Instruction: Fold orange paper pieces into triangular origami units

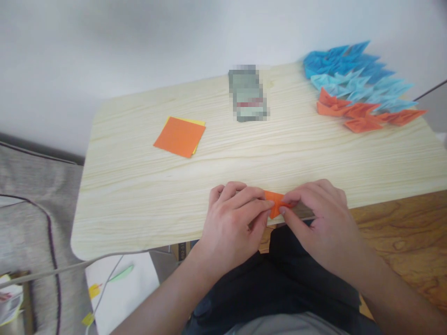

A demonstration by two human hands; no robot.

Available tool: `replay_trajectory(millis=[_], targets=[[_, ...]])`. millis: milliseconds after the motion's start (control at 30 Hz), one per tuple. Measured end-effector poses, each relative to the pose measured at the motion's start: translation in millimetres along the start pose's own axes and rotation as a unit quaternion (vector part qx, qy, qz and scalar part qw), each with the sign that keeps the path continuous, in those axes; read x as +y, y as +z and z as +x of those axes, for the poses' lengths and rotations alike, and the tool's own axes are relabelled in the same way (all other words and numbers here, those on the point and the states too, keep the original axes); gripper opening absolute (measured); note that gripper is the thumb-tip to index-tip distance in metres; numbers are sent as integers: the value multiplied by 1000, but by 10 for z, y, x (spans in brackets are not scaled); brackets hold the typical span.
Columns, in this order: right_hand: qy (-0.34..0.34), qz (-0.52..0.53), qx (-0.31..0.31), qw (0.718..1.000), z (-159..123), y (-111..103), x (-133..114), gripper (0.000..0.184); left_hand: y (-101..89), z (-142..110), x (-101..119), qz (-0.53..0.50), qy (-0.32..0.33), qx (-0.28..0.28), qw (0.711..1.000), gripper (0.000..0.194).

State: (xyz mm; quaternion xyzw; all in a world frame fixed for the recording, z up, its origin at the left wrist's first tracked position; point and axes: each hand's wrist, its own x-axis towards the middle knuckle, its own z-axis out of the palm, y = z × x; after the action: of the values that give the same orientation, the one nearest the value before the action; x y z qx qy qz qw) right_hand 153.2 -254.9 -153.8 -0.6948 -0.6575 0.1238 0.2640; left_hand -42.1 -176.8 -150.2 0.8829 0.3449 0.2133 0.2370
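A small folded piece of orange paper (274,197) lies at the table's front edge, between my two hands. My left hand (235,214) presses its fingers on the paper's left part, thumb and index close together. On the right side, my right hand (316,211) pinches the paper's edge between thumb and fingers. Parts of the paper are hidden under the fingertips, so its full folded shape cannot be made out.
The wood-grain table (139,186) bears a stack of orange and yellow paper squares (179,137), a blurred-out phone-like object (247,95) near the wall, and rows of folded blue, light blue and orange paper boats (363,123) at the back right. A cable (70,266) crosses at lower left.
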Motion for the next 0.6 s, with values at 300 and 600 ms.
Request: replay_trajectory(millis=[300,600], targets=[[13,0,19,1000,-4,59,-8,8,-16,6,2,4,-5,-14,1000,13],[19,2,39,999,-13,103,-22,8,-19,5,11,11,-4,-16,1000,13]])
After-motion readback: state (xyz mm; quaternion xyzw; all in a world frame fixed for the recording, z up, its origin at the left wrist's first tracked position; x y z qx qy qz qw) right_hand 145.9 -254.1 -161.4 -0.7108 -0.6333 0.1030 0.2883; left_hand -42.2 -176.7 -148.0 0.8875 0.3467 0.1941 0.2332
